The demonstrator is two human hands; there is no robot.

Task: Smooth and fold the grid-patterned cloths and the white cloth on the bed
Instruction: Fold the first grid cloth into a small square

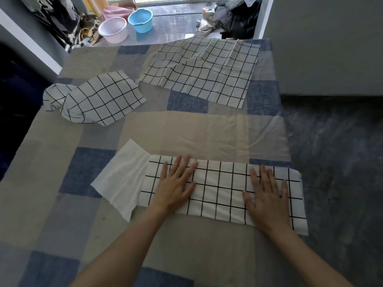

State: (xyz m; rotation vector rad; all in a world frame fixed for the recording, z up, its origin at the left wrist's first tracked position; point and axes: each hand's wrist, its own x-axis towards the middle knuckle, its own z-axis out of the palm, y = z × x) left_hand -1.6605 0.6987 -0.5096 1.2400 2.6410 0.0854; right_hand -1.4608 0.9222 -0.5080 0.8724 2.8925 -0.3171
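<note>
Three grid cloths (222, 189) – one white cloth (122, 181) – two hands (176, 183) flat.

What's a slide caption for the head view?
Both hands, left and right, press flat on a folded grid cloth beside a white cloth.

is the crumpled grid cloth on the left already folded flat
No, the crumpled grid cloth lies bunched and twisted on the bed, while both hands press flat on the long grid cloth nearer the person.
</note>
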